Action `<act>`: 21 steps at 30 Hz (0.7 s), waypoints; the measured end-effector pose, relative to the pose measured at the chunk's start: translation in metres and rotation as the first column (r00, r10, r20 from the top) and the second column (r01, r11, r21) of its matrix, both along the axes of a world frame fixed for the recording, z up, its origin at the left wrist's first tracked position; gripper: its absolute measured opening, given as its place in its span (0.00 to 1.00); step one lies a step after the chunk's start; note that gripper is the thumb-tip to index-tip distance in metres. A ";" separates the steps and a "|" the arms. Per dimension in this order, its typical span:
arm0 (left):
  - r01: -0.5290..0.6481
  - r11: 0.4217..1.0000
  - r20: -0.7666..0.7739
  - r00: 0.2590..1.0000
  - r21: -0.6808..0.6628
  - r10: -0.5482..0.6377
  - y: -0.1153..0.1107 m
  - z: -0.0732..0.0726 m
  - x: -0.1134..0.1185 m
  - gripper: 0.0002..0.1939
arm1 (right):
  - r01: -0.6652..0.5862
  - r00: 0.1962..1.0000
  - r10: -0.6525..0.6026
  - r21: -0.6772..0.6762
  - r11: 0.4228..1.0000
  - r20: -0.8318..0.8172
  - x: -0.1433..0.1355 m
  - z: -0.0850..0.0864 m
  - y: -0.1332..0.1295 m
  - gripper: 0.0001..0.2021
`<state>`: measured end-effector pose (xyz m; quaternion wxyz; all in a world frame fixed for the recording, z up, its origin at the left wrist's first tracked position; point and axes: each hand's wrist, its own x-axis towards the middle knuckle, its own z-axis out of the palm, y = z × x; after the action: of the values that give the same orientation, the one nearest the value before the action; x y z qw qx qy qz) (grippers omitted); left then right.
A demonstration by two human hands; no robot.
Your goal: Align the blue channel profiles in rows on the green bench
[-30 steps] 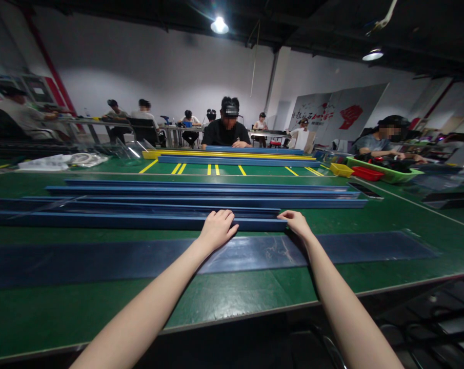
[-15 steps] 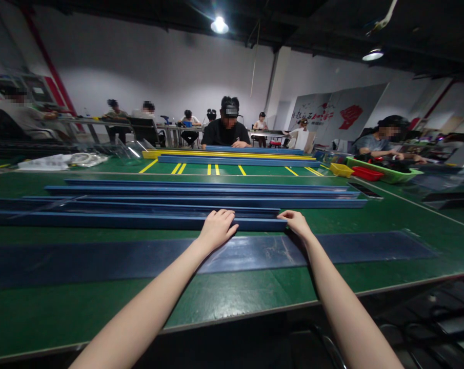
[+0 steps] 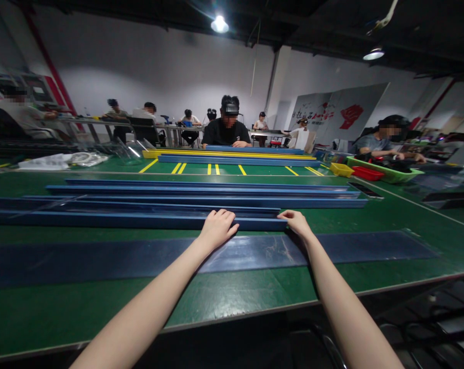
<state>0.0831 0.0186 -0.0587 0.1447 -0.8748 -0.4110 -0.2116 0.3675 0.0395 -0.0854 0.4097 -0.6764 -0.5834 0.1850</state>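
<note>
A long blue channel (image 3: 139,221) lies across the green table, nearest of several such channels. My left hand (image 3: 218,228) is closed over its near wall, with the fingers over the top edge and the thumb on the near side. At the channel's right end, my right hand (image 3: 295,222) pinches the edge between thumb and fingers. In front of it a flat, dark blue translucent strip (image 3: 250,252) lies under my forearms. Behind, more blue channels (image 3: 316,201) rest parallel to the first.
Beyond are a yellow bar (image 3: 150,154) and another blue channel (image 3: 235,160), with a person (image 3: 226,133) seated behind. At the right are a phone (image 3: 365,190), a yellow tray (image 3: 341,169), a red tray (image 3: 367,173) and a green basket (image 3: 404,178). Plastic bags lie at the back left.
</note>
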 end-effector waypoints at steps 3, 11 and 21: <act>-0.013 1.000 -0.020 1.000 0.001 0.013 -0.001 0.001 0.001 0.13 | 0.000 1.000 0.000 -0.004 1.000 0.003 0.000 0.000 0.000 0.10; -0.035 0.999 -0.049 0.998 -0.002 0.035 -0.004 0.005 0.002 0.13 | 0.000 1.000 0.001 0.002 1.000 -0.006 0.000 0.000 0.001 0.09; -0.068 0.998 -0.084 0.994 0.014 0.068 -0.006 0.005 0.002 0.14 | 0.005 1.000 -0.005 -0.011 1.000 -0.017 0.000 0.000 0.001 0.09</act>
<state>0.0853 0.0129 -0.0536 0.1737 -0.8677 -0.4330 -0.1715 0.3680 0.0409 -0.0856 0.4114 -0.6785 -0.5772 0.1932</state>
